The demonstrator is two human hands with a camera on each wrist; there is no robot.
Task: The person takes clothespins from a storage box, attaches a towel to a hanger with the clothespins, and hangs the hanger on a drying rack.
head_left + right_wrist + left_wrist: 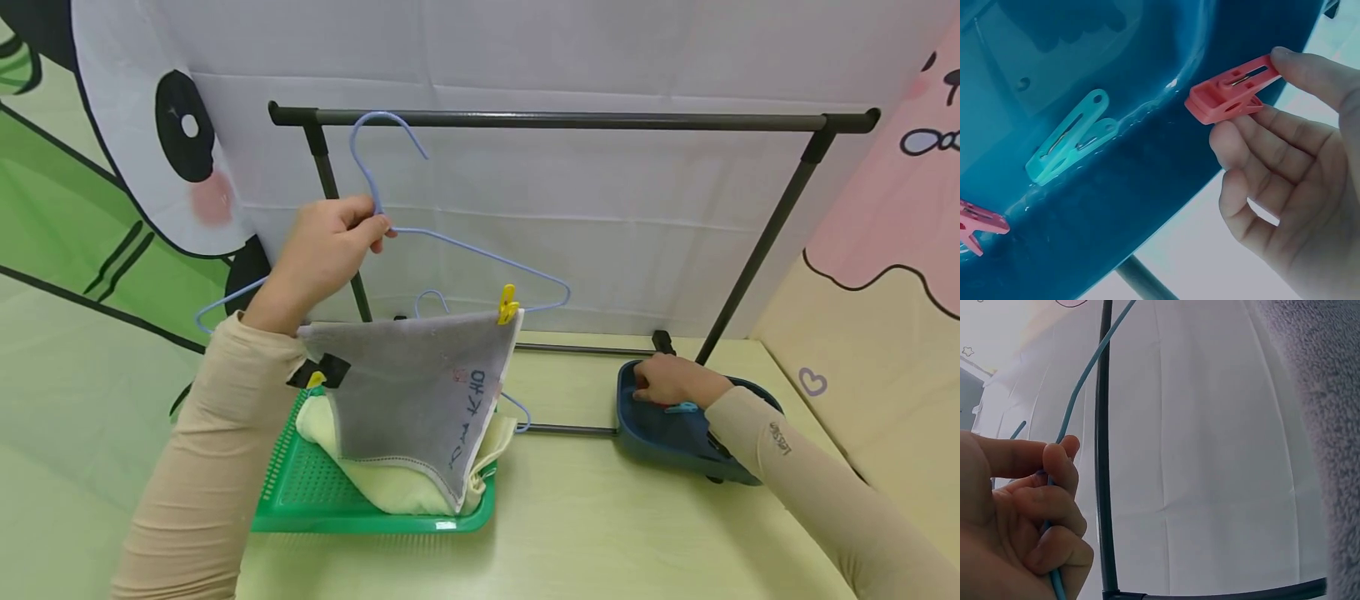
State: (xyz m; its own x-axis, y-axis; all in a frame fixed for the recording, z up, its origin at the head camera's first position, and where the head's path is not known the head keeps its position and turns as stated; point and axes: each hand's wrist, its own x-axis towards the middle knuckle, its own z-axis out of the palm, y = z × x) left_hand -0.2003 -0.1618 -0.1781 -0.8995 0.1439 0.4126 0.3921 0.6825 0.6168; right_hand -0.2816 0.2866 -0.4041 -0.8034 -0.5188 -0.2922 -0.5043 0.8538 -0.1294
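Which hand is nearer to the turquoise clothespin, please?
Right. The right hand holds a red clothespin close to the turquoise clothespin in the blue basin; the left hand is farther away, gripping a blue hanger.

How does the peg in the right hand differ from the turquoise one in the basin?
The red peg is pinched in the right hand; the turquoise peg lies untouched in the blue basin. The held peg is red, the lying one turquoise. Both are clothes pegs with a visible spring.
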